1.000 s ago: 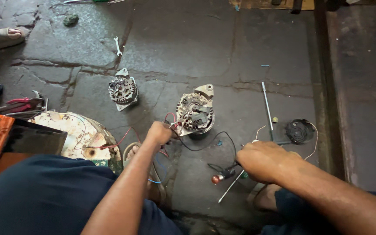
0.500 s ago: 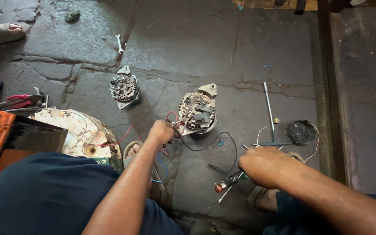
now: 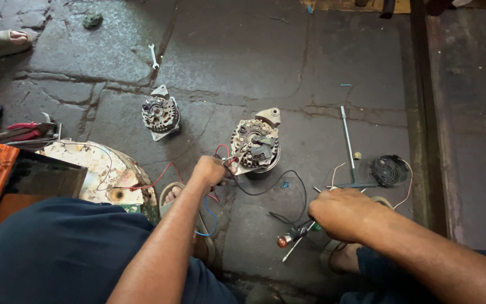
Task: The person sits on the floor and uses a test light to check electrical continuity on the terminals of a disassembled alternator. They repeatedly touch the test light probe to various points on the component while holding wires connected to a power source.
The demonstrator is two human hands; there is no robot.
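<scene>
On a cracked concrete floor (image 3: 288,50), the left hand (image 3: 212,170) pinches wire leads (image 3: 223,155) against an alternator (image 3: 256,143) standing just ahead of the knees. The right hand (image 3: 341,214) is closed, apparently around a test probe (image 3: 295,235) with an orange bulb, its grip partly hidden. A second alternator (image 3: 160,114) sits well apart. A slipped lead could short on the housing or break contact.

Two alternators (image 3: 256,144) (image 3: 160,114), one spanner (image 3: 153,56), one pliers (image 3: 25,130).
</scene>
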